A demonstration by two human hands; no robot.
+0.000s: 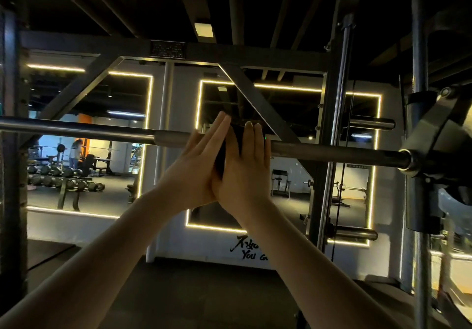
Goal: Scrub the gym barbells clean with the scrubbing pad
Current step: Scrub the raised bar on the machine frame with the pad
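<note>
A steel barbell (pixel 332 152) runs across the frame at chest height in a guided rack, shiny on the left and darker on the right. A dark scrubbing pad (pixel 233 138) is folded over the bar near its middle. My left hand (pixel 198 165) presses flat against the pad's left side, fingers straight and pointing up. On the pad's right side lies my right hand (pixel 246 168), also flat with its fingers upward. The heels of both palms meet below the bar, so the pad and bar are sandwiched between them.
The rack's vertical guide rods (pixel 338 124) and the bar's carriage (pixel 439 139) stand at right. A dark upright (pixel 12 150) is at left. Behind, lit mirrors show a dumbbell rack (pixel 63 178) and a distant person (pixel 75 151).
</note>
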